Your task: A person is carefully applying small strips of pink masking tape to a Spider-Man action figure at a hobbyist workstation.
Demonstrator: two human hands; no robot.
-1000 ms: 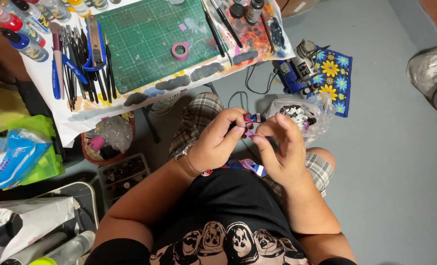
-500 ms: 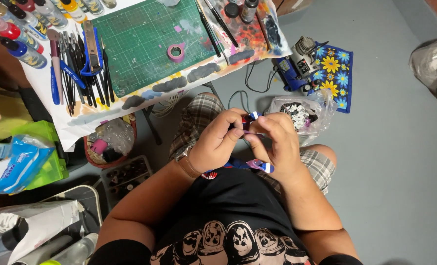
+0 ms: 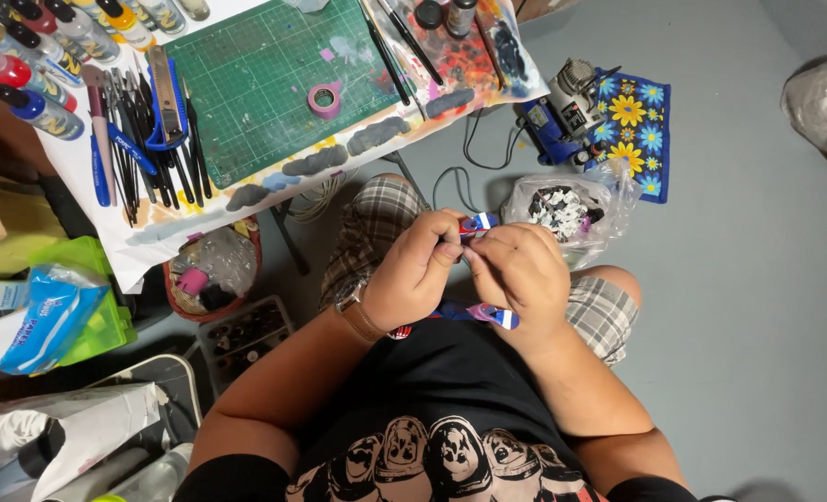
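Both hands [image 3: 469, 270] unmoved, apparently pinching toy [image 3: 478, 222].

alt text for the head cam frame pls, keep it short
Seen from above, a seated person's left hand and right hand pinch a small red, white and blue piece over their lap. Ahead, a table holds a green cutting mat, brushes and paint bottles.

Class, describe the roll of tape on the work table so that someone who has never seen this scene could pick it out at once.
Start at the green cutting mat on the paint-stained table above the person's knees. Near the mat's right-hand middle lies a small roll of tape, flat on its side, alone. It is the only pink ring there; the neighbours are long, thin brushes and tools.
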